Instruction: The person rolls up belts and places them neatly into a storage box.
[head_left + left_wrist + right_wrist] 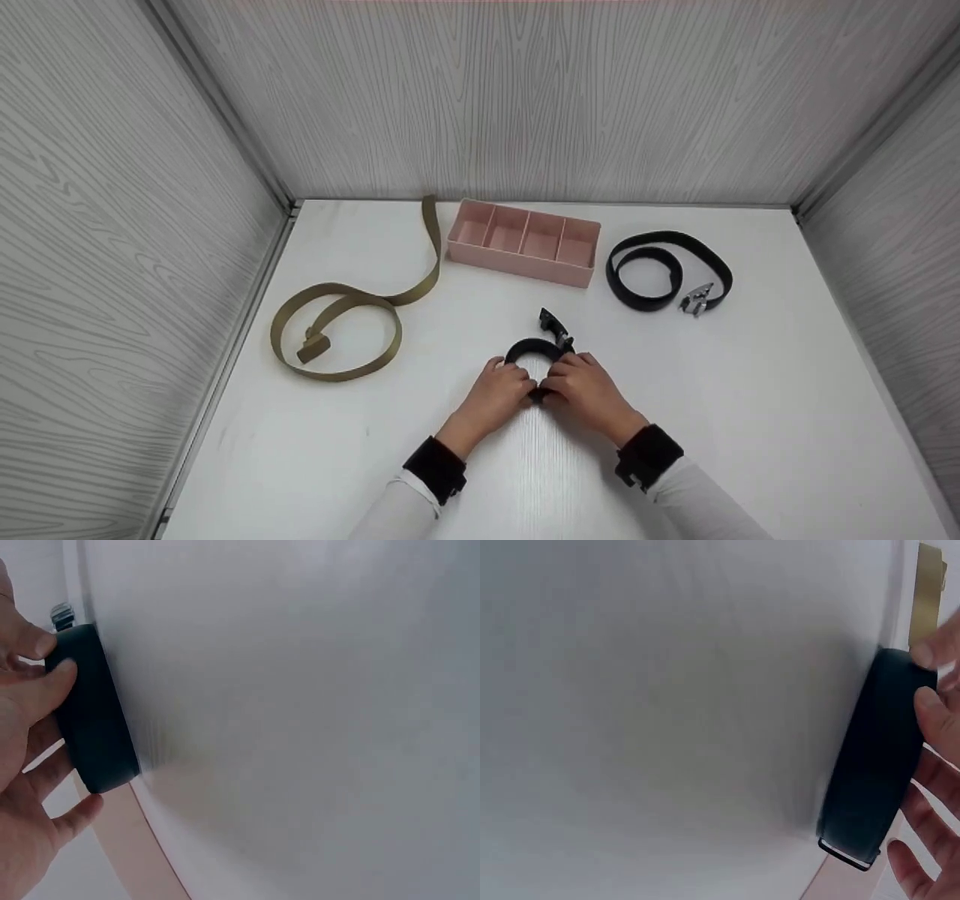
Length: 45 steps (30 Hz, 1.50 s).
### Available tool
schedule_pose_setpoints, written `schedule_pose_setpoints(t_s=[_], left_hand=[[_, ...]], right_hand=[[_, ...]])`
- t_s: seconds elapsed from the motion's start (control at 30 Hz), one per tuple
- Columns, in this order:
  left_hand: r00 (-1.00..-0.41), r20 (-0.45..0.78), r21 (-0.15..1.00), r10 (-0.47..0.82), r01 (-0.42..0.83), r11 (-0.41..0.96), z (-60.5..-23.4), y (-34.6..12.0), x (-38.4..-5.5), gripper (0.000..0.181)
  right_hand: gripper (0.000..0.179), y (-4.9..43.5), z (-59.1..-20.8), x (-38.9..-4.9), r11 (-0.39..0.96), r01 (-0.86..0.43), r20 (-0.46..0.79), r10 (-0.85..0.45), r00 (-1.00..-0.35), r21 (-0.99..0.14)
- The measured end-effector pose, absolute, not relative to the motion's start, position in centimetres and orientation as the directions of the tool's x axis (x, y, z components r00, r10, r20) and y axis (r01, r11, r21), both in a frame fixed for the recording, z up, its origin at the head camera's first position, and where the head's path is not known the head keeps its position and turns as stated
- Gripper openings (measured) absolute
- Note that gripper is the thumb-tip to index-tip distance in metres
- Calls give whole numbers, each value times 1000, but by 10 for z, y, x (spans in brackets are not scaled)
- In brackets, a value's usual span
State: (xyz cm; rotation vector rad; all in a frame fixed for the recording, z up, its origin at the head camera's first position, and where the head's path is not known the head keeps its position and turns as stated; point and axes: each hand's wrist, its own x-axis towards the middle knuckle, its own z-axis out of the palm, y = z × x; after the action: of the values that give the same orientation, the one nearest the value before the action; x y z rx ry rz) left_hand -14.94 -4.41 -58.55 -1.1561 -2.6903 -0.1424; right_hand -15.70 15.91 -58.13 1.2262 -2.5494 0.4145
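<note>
A black belt point(531, 345) is rolled into a ring on the white table, standing on its edge. Its dark buckle end point(553, 326) sticks out at the far right of the ring. My left hand point(499, 390) holds the near left side of the coil, thumb against the outer face of the strap point(94, 712) in the left wrist view. On the near right side, my right hand point(589, 390) grips the same coil. The right wrist view shows that thumb on the strap point(874, 757), with a thin black metal loop point(844, 855) at the strap's far end. Both hands' fingertips nearly meet at the front.
Behind the hands stands a pink box point(517, 261) with several compartments. An olive webbing belt point(409, 295) lies loosely looped on the left. Another black belt point(645, 302) with a silver buckle point(696, 299) lies partly coiled at right. Wood-grain panels point(525, 105) enclose the table.
</note>
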Motion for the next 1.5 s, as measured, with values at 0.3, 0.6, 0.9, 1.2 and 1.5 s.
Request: schedule_pose_setpoints(t_s=[0.3,0.6,0.9,1.2,1.5], left_hand=[[-603,170,103,780,798,594,-578,-60,-165,14],[-624,164,133,764,781,610,-580,-56,-159,9],[-616,186,257,766,783,567,-588,-60,-160,14],[-606,170,337,777,776,532,-587,-63,-165,14],[-575,214,351,790,800,487,-589,-63,-171,12]], right_hand=[[25,177,-579,-163,501,-832,359,-751,-555,-238],[21,181,-582,-167,467,-835,392,-738,-550,-292],[47,189,-585,-169,618,-716,327,-637,-698,-324],[16,202,-581,-176,626,-682,283,-623,-729,-379],[12,214,-577,-178,634,-682,282,-622,-730,-365]])
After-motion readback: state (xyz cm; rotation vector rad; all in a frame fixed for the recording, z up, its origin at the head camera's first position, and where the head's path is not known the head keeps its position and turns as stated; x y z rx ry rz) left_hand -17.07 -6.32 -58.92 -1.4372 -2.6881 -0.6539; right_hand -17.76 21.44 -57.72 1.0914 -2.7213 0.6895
